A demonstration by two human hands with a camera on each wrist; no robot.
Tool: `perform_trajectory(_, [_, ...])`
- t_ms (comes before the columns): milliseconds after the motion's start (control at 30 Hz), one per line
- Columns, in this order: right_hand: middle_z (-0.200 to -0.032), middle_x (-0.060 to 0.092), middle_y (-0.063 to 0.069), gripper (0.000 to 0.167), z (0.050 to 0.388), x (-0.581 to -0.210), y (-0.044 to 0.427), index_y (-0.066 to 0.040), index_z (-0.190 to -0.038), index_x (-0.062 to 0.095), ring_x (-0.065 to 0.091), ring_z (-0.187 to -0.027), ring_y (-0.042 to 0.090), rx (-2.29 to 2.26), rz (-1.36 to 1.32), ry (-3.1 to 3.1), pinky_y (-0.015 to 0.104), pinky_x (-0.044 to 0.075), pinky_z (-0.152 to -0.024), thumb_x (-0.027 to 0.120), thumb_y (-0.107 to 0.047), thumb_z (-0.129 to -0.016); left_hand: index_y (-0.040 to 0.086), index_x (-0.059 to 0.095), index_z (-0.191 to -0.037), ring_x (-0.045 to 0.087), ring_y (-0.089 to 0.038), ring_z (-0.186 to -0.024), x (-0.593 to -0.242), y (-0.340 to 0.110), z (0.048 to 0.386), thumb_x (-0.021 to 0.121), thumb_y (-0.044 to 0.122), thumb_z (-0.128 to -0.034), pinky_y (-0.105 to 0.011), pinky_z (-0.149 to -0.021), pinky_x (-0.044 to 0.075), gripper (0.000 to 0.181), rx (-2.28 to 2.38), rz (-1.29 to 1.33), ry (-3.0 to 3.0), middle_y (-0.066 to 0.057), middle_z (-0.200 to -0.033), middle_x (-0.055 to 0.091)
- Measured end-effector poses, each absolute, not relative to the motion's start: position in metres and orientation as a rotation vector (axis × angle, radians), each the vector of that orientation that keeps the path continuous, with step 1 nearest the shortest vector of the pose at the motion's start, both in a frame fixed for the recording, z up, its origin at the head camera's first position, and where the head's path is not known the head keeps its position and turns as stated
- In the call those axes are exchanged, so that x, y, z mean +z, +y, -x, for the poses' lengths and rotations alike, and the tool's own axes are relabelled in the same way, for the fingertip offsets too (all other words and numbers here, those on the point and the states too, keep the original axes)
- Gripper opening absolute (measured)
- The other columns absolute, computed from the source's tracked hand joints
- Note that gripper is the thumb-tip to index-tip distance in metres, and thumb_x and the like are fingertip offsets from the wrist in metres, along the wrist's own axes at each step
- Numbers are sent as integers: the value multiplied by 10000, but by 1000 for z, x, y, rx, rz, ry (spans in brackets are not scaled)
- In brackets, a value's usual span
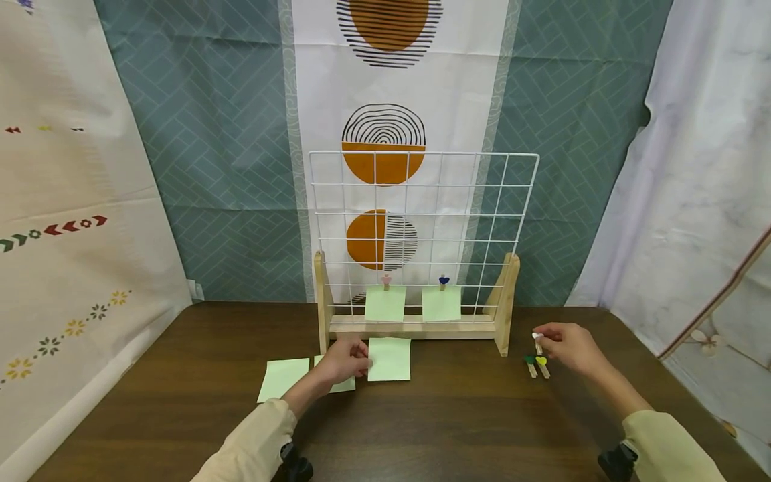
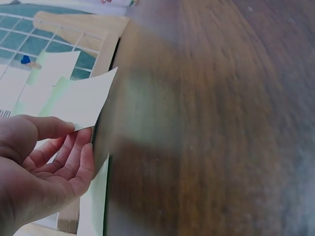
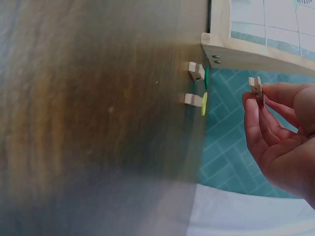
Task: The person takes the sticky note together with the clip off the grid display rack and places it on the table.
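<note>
My left hand [image 1: 345, 363] pinches the left edge of a pale green paper square [image 1: 389, 359]; the left wrist view shows this paper [image 2: 83, 101] raised off the table between thumb and fingers. Two more green squares lie left of it, one [image 1: 284, 379] in full view, the other [image 1: 343, 385] partly hidden by my left hand. At the right, my right hand [image 1: 569, 345] pinches a small wooden clip [image 3: 256, 88] with a white top. Just below it on the table are a green-topped clip [image 1: 531, 366] and a yellow-topped clip [image 1: 543, 366].
A white wire grid [image 1: 406, 214] stands upright in a wooden base [image 1: 415, 328] at the table's back. Two green squares [image 1: 385, 304] [image 1: 442, 304] hang low on it, under a pink-topped clip [image 1: 386, 281] and a blue-topped clip [image 1: 444, 282]. Patterned curtains surround the brown table [image 1: 434, 422].
</note>
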State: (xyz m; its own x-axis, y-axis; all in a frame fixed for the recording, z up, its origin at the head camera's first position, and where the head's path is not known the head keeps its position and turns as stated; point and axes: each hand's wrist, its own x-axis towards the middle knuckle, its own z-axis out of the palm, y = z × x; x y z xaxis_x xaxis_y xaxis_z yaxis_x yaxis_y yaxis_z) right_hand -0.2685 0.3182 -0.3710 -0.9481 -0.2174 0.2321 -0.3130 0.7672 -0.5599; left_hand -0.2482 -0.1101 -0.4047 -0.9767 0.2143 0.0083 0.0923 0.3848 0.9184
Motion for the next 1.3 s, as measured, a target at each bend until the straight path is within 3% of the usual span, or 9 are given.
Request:
perform_trajectory(433, [-944, 683, 220, 227, 265, -378, 329, 123, -1052, 647, 645, -645, 208, 938, -412, -2850, 277, 522, -562, 620, -65, -927, -42, 576, -893, 598, -146, -670, -414, -117, 245, 630, -39, -875, -324, -672, 540, 57, 1665, -234, 2514, -63, -745, 595])
perform_trajectory(1300, [-940, 683, 208, 155, 272, -395, 353, 107, -984, 662, 603, -696, 164, 938, -401, -2979, 271, 511, -562, 632, -7, -882, -50, 580, -885, 591, -144, -618, -411, -123, 237, 653, -12, -835, -285, -553, 479, 97, 1578, -266, 2585, -43, -682, 605])
